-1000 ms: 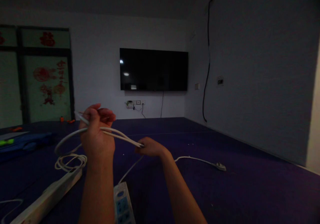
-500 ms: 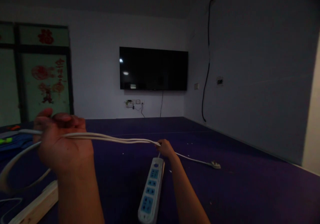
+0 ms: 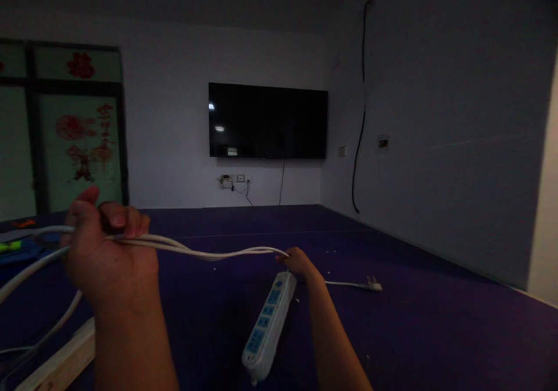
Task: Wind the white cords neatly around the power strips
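Note:
My left hand (image 3: 111, 246) is raised at the left, fingers curled round a white power cord (image 3: 192, 250). Loops of the cord hang to the left of its wrist. Between my hands two strands run side by side. My right hand (image 3: 294, 261), farther off near the middle, is closed on the same cord; its fingertips are partly hidden. Just below it a white power strip (image 3: 269, 327) with blue socket faces is tilted to the right at its far end. Right of my right forearm, the cord's plug (image 3: 373, 284) lies on the purple surface (image 3: 418, 333).
A wooden bar (image 3: 63, 356) lies at the lower left. Behind it are blue and bright green items (image 3: 13, 246). A television (image 3: 268, 121) hangs on the far wall, and a dark cable (image 3: 361, 129) hangs down the right wall.
My right hand has moved slightly right and the power strip has swung with it, its far end rightward. The plug has shifted a little left. My left hand has curled more tightly round the cord.

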{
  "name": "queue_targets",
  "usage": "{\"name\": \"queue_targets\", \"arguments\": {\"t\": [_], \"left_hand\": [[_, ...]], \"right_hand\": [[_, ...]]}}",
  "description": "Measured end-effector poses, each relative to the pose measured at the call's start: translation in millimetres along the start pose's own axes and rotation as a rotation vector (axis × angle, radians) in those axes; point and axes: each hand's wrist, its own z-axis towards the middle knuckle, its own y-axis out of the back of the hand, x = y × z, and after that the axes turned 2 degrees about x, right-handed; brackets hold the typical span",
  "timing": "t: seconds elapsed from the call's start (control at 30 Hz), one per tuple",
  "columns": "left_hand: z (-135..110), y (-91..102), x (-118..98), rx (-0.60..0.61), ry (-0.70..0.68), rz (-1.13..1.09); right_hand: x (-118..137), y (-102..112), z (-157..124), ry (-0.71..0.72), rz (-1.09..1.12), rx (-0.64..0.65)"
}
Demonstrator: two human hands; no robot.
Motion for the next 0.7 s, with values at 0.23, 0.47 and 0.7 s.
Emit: {"name": "queue_targets", "arguments": {"t": [0.23,0.47,0.7], "left_hand": [[0.4,1.9,3.5,-0.011,-0.032,-0.01],[-5.6,-4.5,18.3,0.002,-0.039,-0.059],[-10.4,-10.7,27.6,0.02,0.015,-0.08]], "right_hand": [[-3.4,-4.4,1.4,0.021,-0.025,0.16],[-4.7,-12.2,-1.4,0.007,-0.014,0.234],[-9.6,-26.0,1.8,-0.007,0.006,0.289]]}}
